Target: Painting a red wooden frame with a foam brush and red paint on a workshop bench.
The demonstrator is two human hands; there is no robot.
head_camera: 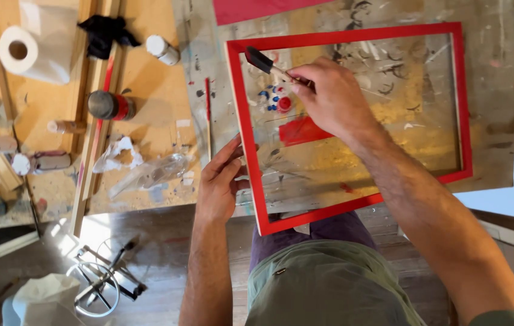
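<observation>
A rectangular wooden frame [353, 35] with red-painted edges lies on a paint-stained board. My right hand [329, 96] holds a foam brush [259, 60] by its handle, the black foam tip near the frame's upper left corner. My left hand [221, 181] grips the frame's left side. Inside the frame, a red paint patch [302, 130] and small red and blue blobs [276, 99] show on the board.
A paper towel roll [27, 51] lies on the wooden bench at left, with a black rag [105, 33], a paint can [109, 105], small tubes and crumpled plastic [148, 172]. A thin red-tipped stick [208, 115] lies beside the frame. A metal mixing tool [103, 284] rests on the floor.
</observation>
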